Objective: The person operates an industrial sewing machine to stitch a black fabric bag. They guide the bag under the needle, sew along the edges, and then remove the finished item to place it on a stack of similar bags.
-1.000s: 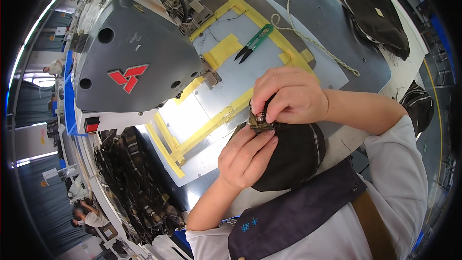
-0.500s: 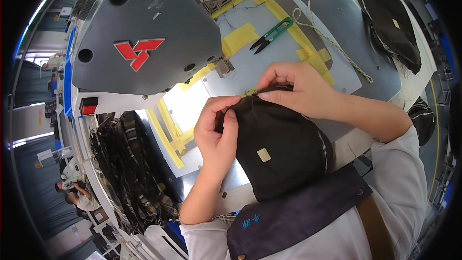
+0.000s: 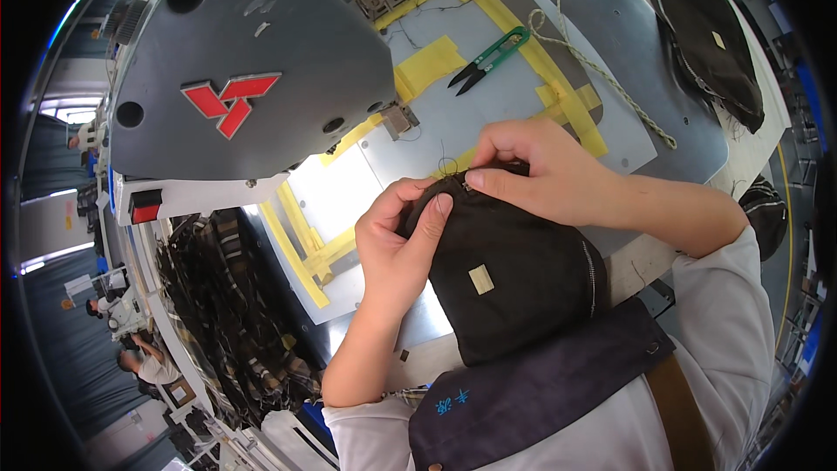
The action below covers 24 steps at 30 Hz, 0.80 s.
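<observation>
Both hands grip the top edge of a dark brown-black fabric pouch with a pale tag and a zipper down its right side. My left hand is closed on the upper left edge, thumb on top. My right hand pinches the edge near the zipper end, with loose thread above. What lies under the fingertips is partly hidden. Green thread snips lie on the taped plate beyond the hands, beside a twisted cord.
A grey sewing machine head stands upper left. Plaid fabric is piled left, another dark pouch lies upper right, and a striped dark item sits right. Co-workers are at stations far left.
The pouch has unfolded, showing its front and tag. My left hand moved up and left onto its edge; my right hand shifted slightly and now pinches farther along the top.
</observation>
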{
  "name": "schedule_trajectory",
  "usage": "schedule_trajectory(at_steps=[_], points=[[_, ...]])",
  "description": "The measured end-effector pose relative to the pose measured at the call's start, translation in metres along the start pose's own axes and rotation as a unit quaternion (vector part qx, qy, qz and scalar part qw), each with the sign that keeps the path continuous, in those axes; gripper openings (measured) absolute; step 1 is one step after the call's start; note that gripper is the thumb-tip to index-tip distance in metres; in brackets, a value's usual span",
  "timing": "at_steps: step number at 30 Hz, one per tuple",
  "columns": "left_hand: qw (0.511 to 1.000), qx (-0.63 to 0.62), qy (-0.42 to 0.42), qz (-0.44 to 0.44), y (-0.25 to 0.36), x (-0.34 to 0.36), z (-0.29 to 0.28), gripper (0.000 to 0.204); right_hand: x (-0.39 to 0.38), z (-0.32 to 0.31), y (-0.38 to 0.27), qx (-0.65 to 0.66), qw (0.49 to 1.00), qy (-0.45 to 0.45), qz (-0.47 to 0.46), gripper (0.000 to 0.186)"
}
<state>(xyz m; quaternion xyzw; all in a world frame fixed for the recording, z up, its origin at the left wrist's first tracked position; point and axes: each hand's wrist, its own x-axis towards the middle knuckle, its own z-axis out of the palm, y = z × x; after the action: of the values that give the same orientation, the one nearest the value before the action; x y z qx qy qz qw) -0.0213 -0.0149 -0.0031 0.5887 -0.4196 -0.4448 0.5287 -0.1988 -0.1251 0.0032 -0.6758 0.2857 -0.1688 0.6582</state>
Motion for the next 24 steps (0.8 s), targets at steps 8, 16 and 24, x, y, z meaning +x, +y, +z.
schedule_trajectory(at_steps=[8,16,24], points=[[0.999,0.0,-0.037,-0.015,-0.004,0.0,0.003,0.008,0.008,-0.004,0.006,-0.023,0.999,-0.016,0.017,0.017],[0.996,-0.002,0.086,0.022,-0.001,-0.012,-0.019,0.007,-0.014,-0.005,0.016,0.06,0.993,-0.087,0.051,0.042],[0.85,0.387,0.108,0.34,0.034,-0.028,-0.034,0.057,-0.014,-0.006,-0.007,-0.216,0.965,-0.137,-0.05,0.031]])
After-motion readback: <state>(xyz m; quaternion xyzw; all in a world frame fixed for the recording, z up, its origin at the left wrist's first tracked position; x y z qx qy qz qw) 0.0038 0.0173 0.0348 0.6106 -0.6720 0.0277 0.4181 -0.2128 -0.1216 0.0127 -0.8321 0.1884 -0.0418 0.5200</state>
